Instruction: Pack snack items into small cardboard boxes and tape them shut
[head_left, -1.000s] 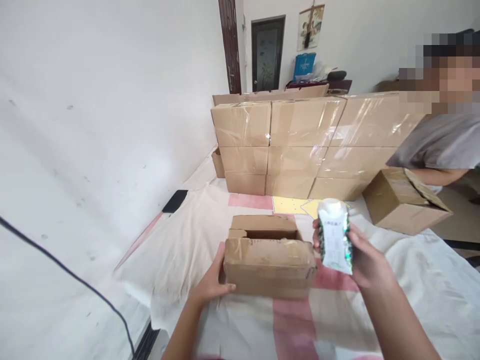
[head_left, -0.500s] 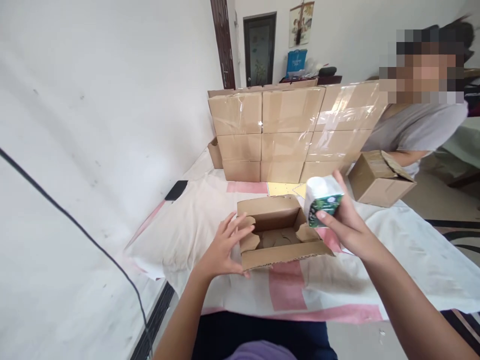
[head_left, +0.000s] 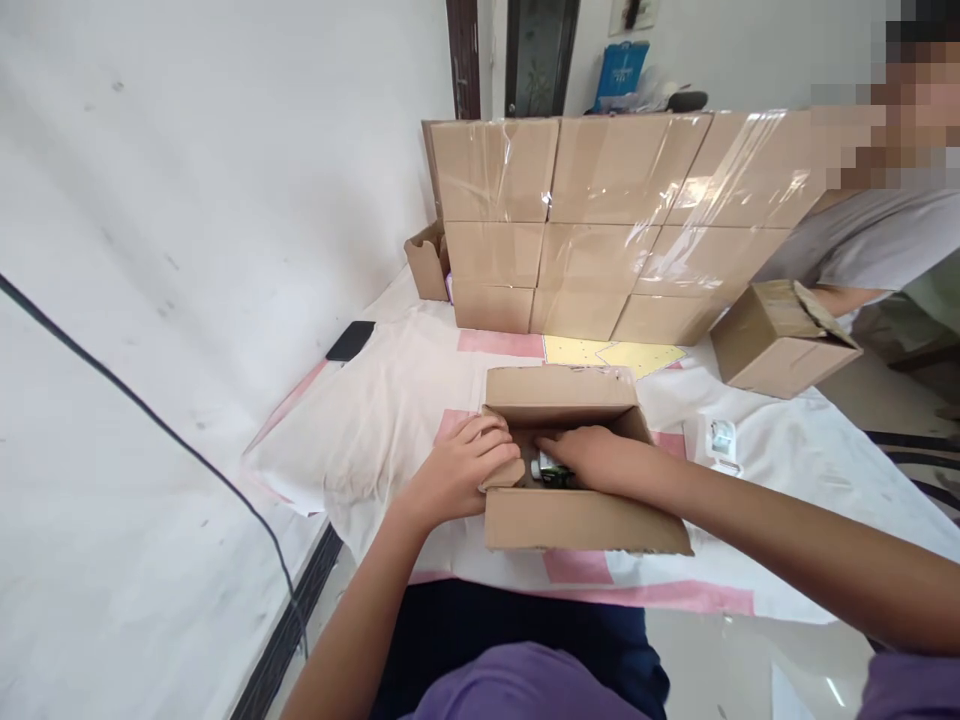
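Note:
An open cardboard box (head_left: 585, 520) stands on the cloth-covered table in front of me, its long flaps folded outward. My left hand (head_left: 465, 465) is closed round the flap at its left end. My right hand (head_left: 596, 458) reaches down inside, its fingers closed on a small white-and-green pack (head_left: 553, 472). Only the pack's white end and part of its dark green printed side show; my hand and the box's front flap cover the rest.
Behind the box rises a wall of taped cartons (head_left: 592, 200). To the right sit another carton (head_left: 784, 340) and a small clear-and-white item (head_left: 722, 438); a person in a grey top (head_left: 885, 230) is beyond. A black flat object (head_left: 351, 341) lies at left by the white wall.
My right hand has carried the white-and-green pack left and down into the box. My left hand, spread before, has closed on the left flap. The view has shifted.

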